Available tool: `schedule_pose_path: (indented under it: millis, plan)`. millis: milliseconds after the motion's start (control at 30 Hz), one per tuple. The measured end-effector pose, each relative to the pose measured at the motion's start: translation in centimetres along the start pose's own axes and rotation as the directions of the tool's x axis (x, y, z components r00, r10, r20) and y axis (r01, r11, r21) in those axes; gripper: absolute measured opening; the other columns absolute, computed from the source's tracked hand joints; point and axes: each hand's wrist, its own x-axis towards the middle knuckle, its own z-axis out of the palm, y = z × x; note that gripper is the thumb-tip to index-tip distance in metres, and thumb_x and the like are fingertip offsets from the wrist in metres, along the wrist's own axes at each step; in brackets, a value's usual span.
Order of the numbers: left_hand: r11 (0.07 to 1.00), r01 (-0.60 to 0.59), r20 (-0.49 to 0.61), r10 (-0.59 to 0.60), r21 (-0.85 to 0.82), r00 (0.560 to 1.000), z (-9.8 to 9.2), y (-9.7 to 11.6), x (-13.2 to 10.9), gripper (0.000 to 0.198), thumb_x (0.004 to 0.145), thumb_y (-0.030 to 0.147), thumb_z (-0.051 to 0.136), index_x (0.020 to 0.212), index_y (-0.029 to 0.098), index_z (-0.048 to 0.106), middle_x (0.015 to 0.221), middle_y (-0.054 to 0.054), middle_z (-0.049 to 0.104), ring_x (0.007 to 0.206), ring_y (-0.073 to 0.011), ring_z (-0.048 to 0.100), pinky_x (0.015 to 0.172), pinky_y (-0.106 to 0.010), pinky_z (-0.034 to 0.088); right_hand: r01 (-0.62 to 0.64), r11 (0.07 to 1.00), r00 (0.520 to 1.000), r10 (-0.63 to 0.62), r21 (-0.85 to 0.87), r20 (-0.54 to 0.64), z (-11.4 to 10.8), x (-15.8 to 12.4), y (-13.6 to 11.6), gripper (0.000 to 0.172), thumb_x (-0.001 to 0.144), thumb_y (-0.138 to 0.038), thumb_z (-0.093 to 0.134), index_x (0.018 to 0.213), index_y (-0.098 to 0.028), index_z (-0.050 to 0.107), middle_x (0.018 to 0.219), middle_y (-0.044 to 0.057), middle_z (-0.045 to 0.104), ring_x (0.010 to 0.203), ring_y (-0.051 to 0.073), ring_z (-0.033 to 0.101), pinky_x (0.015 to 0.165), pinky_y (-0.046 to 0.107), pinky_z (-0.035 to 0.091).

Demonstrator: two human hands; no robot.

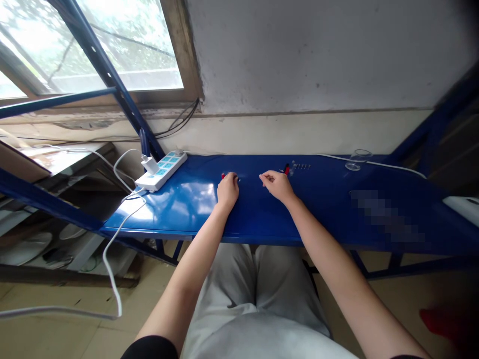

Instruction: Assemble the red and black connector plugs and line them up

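Both my hands rest on a glossy blue metal shelf (322, 209) in front of me. My left hand (227, 190) is curled closed over a small red item (223, 175) that pokes out past its fingers; what the item is I cannot make out. My right hand (277, 184) lies a little to the right, fingers bent and pinched together, with whatever it may hold hidden. Just beyond it sits a small red and dark tool (287, 169) and a short row of small dark bits (302, 166).
A white power strip (162, 170) with blue sockets and a plugged white cable (112, 249) lies at the shelf's left end. A clear glass dish (358, 158) stands at the back right. Blue frame bars (108, 75) cross a window. Plates lie on the floor left.
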Motion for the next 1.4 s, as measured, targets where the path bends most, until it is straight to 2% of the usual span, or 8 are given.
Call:
schedule_pose_path:
  millis: [67, 167, 300, 567, 700, 867, 1167, 1400]
  plan:
    - [0.971, 0.008, 0.006, -0.007, -0.238, 1.000, 0.1, -0.2, 0.1, 0.020, 0.086, 0.024, 0.043, 0.101, 0.019, 0.056, 0.098, -0.006, 0.066, 0.072, -0.0144, 0.064, 0.067, -0.026, 0.049, -0.021, 0.999, 0.999, 0.020, 0.031, 0.032, 0.1, -0.2, -0.3, 0.035, 0.081, -0.050, 0.046, 0.071, -0.019, 0.058, 0.060, 0.002, 0.061, 0.053, 0.013, 0.054, 0.056, 0.025, 0.041]
    - [0.813, 0.019, 0.068, 0.025, -0.582, 0.997, 0.2, -0.1, 0.2, 0.024, 0.084, 0.029, 0.047, 0.104, 0.016, 0.054, 0.095, -0.006, 0.067, 0.047, -0.0073, 0.057, 0.050, -0.021, 0.046, -0.061, 0.995, 0.996, 0.054, 0.085, 0.077, 0.5, -0.7, -0.7, 0.041, 0.082, -0.057, 0.040, 0.074, -0.020, 0.055, 0.063, 0.001, 0.060, 0.049, 0.011, 0.051, 0.052, 0.023, 0.040]
    - [0.642, 0.056, 0.150, 0.092, -0.764, 0.984, 0.0, 0.5, 0.0, 0.031, 0.081, 0.035, 0.053, 0.103, 0.014, 0.055, 0.095, -0.008, 0.067, 0.043, -0.0051, 0.055, 0.043, -0.019, 0.043, -0.129, 0.973, 0.988, 0.110, 0.190, 0.108, 1.1, -1.0, -1.2, 0.050, 0.083, -0.066, 0.028, 0.075, -0.021, 0.049, 0.062, -0.001, 0.056, 0.043, 0.008, 0.045, 0.048, 0.021, 0.038]
    - [0.602, 0.061, 0.205, 0.174, -0.796, 0.963, 0.2, 0.8, -0.3, 0.035, 0.080, 0.038, 0.055, 0.106, 0.014, 0.054, 0.085, -0.005, 0.067, 0.046, -0.0073, 0.059, 0.042, -0.017, 0.041, -0.153, 0.934, 0.986, 0.122, 0.324, 0.113, 1.2, -1.3, -2.2, 0.055, 0.080, -0.071, 0.024, 0.063, -0.021, 0.041, 0.049, -0.003, 0.043, 0.040, 0.008, 0.038, 0.043, 0.022, 0.035]
    - [0.624, 0.063, 0.224, 0.184, -0.779, 0.957, 0.2, 0.9, -0.4, 0.037, 0.080, 0.041, 0.054, 0.106, 0.014, 0.052, 0.093, -0.007, 0.067, 0.047, -0.0068, 0.059, 0.043, -0.017, 0.042, -0.142, 0.905, 0.990, 0.126, 0.401, 0.068, 1.2, -1.2, -2.1, 0.053, 0.079, -0.070, 0.030, 0.061, -0.021, 0.039, 0.046, -0.005, 0.038, 0.038, 0.007, 0.036, 0.041, 0.022, 0.033]
    - [0.623, 0.048, 0.226, 0.209, -0.781, 0.951, 0.1, 1.0, -0.5, 0.035, 0.082, 0.042, 0.051, 0.102, 0.013, 0.050, 0.098, -0.010, 0.066, 0.046, -0.0064, 0.058, 0.044, -0.018, 0.045, -0.139, 0.911, 0.990, 0.127, 0.387, 0.057, 1.3, -1.1, -2.0, 0.052, 0.080, -0.069, 0.031, 0.060, -0.022, 0.039, 0.046, -0.004, 0.039, 0.039, 0.008, 0.037, 0.041, 0.022, 0.033]
    - [0.653, 0.019, 0.224, 0.232, -0.757, 0.947, 0.4, 1.0, -0.6, 0.029, 0.086, 0.042, 0.044, 0.097, 0.016, 0.045, 0.086, -0.005, 0.067, 0.041, -0.0049, 0.055, 0.042, -0.017, 0.041, -0.132, 0.905, 0.991, 0.119, 0.404, 0.057, 1.5, -1.2, -2.2, 0.051, 0.080, -0.068, 0.031, 0.059, -0.022, 0.038, 0.047, -0.005, 0.037, 0.040, 0.008, 0.037, 0.042, 0.022, 0.032]
    - [0.689, 0.065, 0.260, 0.182, -0.722, 0.948, 0.6, 1.2, -0.7, 0.030, 0.089, 0.045, 0.034, 0.078, 0.018, 0.041, 0.076, 0.000, 0.064, 0.039, -0.0038, 0.052, 0.039, -0.015, 0.035, -0.103, 0.914, 0.994, 0.083, 0.391, 0.068, 1.5, -1.5, -2.5, 0.051, 0.081, -0.067, 0.031, 0.059, -0.021, 0.038, 0.049, -0.004, 0.039, 0.042, 0.008, 0.037, 0.043, 0.022, 0.033]
